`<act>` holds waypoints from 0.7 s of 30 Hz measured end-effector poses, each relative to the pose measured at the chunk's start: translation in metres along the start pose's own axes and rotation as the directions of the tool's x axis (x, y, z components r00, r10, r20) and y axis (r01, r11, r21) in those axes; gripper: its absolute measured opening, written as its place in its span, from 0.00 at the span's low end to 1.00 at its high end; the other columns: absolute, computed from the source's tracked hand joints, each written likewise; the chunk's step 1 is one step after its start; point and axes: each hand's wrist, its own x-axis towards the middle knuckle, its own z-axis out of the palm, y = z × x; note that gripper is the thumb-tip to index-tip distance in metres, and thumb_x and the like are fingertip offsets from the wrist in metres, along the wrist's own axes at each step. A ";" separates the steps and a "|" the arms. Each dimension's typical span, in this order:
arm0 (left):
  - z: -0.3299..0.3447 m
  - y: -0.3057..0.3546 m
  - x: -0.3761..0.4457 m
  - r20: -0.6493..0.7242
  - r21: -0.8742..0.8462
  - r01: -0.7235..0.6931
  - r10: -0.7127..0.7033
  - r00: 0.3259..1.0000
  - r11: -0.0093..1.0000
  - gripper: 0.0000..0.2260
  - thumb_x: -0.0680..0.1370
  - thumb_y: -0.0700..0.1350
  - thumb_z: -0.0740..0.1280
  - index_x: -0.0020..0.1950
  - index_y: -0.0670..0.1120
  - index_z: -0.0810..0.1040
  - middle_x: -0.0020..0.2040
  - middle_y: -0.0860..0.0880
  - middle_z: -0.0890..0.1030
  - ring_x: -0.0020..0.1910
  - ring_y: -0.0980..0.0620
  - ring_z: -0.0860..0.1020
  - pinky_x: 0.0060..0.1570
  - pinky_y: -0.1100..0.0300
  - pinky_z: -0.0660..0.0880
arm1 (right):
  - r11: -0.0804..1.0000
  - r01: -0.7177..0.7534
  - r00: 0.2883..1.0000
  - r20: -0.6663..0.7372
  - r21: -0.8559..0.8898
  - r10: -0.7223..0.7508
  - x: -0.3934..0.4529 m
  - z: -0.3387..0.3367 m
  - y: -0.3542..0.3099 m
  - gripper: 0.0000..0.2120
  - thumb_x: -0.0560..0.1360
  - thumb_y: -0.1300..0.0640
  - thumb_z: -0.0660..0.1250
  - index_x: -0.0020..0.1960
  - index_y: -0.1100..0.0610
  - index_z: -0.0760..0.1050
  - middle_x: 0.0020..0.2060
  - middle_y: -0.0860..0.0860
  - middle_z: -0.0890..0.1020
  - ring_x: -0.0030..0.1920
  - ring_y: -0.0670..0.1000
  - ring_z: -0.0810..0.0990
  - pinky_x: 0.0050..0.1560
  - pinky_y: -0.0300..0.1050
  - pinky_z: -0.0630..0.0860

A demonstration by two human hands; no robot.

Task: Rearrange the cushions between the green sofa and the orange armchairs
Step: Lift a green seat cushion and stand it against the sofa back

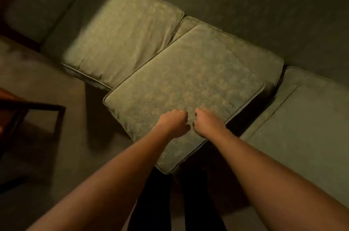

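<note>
Both hands are fisted on the loose green cushion (181,87), left hand (174,124) and right hand (206,123) almost knuckle to knuckle near its front edge, each looking curled shut on a pinch of the cover fabric, though the frame is dim and a bit smeared so I can't swear the fingers are actually gripping rather than just pressing. The cushion sits on top of the middle seat of the green sofa (264,13), skewed and hanging well off the front, with its near corner out over the floor (47,89) in front of the person's legs. Its long axis runs from that near corner up toward the backrest, tilted to the upper right, so it isn't square with the left seat cushion (120,36) or the right seat cushion (306,117). If the plan is to lift it away, I'd spread the hands out toward the two side edges first. Holding it bunched in the middle like this will probably let the ends flop and drag. Also watch the dark side table (37,110) off to the left when swinging it round.
</note>
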 end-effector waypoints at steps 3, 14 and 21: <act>0.043 0.003 0.014 0.082 0.119 0.029 -0.039 0.996 0.992 0.17 0.74 0.54 0.66 0.57 0.44 0.76 0.57 0.40 0.79 0.57 0.40 0.78 0.51 0.50 0.74 | 0.985 0.013 1.000 -0.009 -0.171 -0.015 0.010 0.027 0.020 0.19 0.75 0.53 0.66 0.64 0.54 0.67 0.62 0.56 0.72 0.62 0.57 0.71 0.58 0.53 0.70; 0.126 0.021 0.027 -0.049 0.448 0.137 -0.129 0.990 0.884 0.16 0.79 0.48 0.61 0.61 0.39 0.73 0.55 0.41 0.75 0.53 0.43 0.76 0.46 0.50 0.77 | 0.696 0.275 0.947 0.060 -0.663 -0.317 0.017 0.076 0.061 0.13 0.79 0.65 0.55 0.63 0.60 0.67 0.59 0.60 0.70 0.62 0.65 0.66 0.59 0.72 0.67; 0.067 0.023 -0.006 0.023 0.279 -0.078 0.075 0.997 0.957 0.13 0.81 0.47 0.57 0.61 0.48 0.76 0.59 0.45 0.79 0.58 0.43 0.78 0.52 0.50 0.75 | 0.692 0.400 0.915 0.226 -0.601 -0.333 0.002 0.028 0.037 0.15 0.80 0.64 0.55 0.63 0.60 0.73 0.60 0.59 0.75 0.62 0.62 0.71 0.57 0.58 0.73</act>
